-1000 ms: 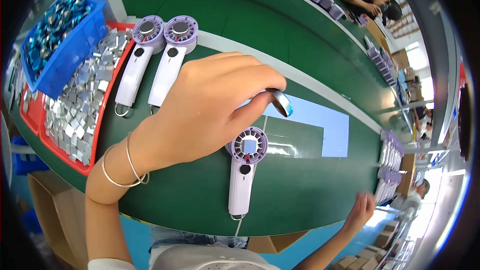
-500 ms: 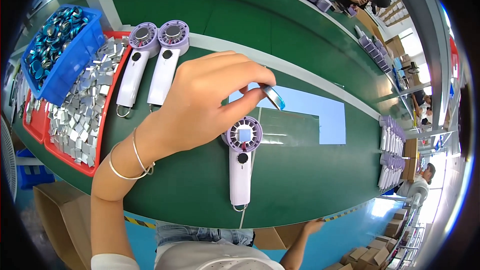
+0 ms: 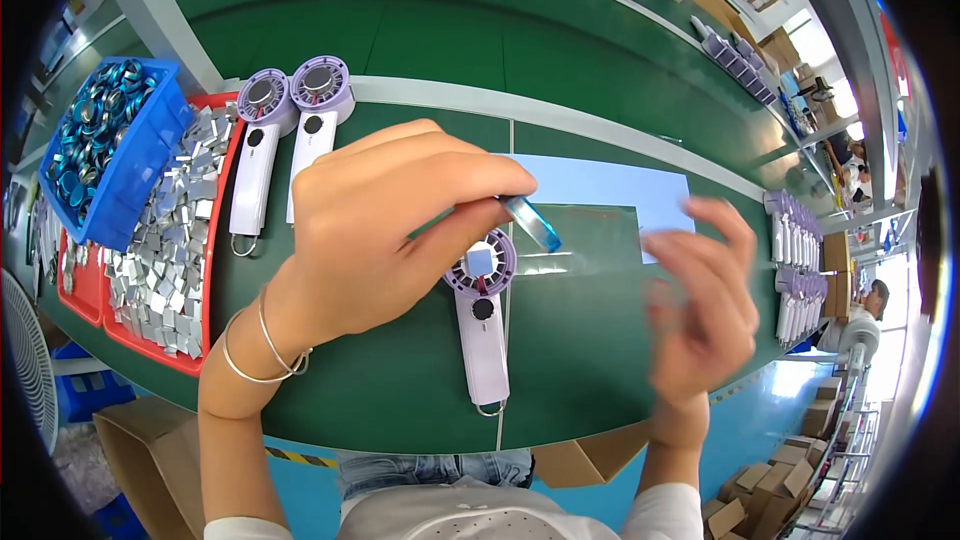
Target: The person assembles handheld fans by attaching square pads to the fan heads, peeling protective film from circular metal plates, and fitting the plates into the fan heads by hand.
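Note:
My left hand (image 3: 385, 225) pinches a thin round metal disc (image 3: 533, 225) with blue film between thumb and fingertips. The disc is tilted, above and just right of the head of a white-and-purple handheld fan (image 3: 484, 350). That fan lies on the green table with its handle toward me, partly behind my left hand. A small pale square pad (image 3: 481, 258) sits at the centre of its head. Over the table's right part hovers my right hand (image 3: 705, 305), blurred by motion, its fingers loosely bent and apart with nothing visible in them.
A blue bin (image 3: 125, 155) of blue-filmed discs rests at the left on a red tray (image 3: 207, 290) of small grey squares. Two more fans (image 3: 255, 175) lie beside it. Blue paper (image 3: 610, 180) lies behind. Several fans (image 3: 798, 260) line the right edge. Another person works at the far bench.
My right hand has risen from below the table edge to above its right side. My left hand has shifted slightly left and down, still holding the disc. The view has moved a little.

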`<act>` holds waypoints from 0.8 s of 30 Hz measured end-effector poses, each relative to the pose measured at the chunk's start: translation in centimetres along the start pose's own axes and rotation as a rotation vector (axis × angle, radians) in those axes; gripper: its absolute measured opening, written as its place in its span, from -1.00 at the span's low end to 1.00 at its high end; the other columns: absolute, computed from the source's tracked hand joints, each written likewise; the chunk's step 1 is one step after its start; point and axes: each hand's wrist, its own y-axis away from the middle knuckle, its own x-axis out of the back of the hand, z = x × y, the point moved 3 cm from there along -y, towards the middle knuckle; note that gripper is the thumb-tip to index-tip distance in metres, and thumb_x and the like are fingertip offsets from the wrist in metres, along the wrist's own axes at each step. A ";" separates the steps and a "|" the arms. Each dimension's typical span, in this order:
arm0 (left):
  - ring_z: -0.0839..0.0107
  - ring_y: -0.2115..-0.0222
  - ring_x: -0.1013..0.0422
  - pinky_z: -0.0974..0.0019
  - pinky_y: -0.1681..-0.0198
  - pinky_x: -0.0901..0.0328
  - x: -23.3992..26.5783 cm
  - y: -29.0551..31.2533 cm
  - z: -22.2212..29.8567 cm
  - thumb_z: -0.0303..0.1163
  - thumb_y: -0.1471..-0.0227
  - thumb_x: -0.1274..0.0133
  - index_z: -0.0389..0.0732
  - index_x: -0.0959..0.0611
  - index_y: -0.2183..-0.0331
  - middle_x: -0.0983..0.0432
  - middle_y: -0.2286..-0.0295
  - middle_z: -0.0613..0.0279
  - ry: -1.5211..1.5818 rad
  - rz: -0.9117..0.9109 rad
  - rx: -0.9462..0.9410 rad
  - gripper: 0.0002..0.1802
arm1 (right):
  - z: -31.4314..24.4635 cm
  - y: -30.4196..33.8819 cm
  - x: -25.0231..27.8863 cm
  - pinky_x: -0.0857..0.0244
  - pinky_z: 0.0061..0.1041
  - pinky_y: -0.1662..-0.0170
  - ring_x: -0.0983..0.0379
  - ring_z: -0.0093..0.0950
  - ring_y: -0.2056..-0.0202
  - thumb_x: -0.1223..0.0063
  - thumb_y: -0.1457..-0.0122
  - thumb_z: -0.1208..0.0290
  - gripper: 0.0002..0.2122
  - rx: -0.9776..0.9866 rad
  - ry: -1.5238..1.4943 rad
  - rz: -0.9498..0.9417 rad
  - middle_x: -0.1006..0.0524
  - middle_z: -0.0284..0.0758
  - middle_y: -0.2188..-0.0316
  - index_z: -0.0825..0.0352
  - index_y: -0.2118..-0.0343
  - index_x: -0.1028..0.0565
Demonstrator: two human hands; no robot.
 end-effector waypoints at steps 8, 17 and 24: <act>0.30 0.55 -0.47 0.38 0.50 -0.30 0.3 -0.3 0.1 -0.73 0.24 -0.20 -0.32 -0.70 0.33 -0.62 0.48 0.14 -0.006 0.010 -0.014 -0.70 | -1.5 -3.6 -3.7 -0.10 0.07 -0.16 -0.48 -0.07 0.10 -0.23 0.10 0.53 -0.85 0.117 -0.171 -0.047 -0.63 -0.29 0.47 0.40 0.40 -0.64; 0.30 0.58 -0.45 0.37 0.52 -0.28 0.2 0.0 -0.2 -0.73 0.27 -0.20 -0.29 -0.70 0.34 -0.57 0.54 0.16 -0.043 -0.018 0.050 -0.69 | -1.3 -3.3 -4.6 -0.10 0.11 -0.19 -0.53 -0.11 0.12 -0.22 0.12 0.60 -0.89 0.132 -0.140 -0.046 -0.62 -0.29 0.51 0.39 0.45 -0.61; 0.34 0.58 -0.45 0.39 0.52 -0.28 -0.1 -0.1 -0.6 -0.71 0.25 -0.19 -0.27 -0.71 0.37 -0.56 0.56 0.17 -0.104 -0.024 0.093 -0.73 | -1.1 -3.0 -5.6 -0.15 0.05 -0.17 -0.54 -0.14 0.12 -0.14 0.07 0.72 -0.90 0.157 -0.080 0.043 -0.57 -0.31 0.53 0.40 0.47 -0.58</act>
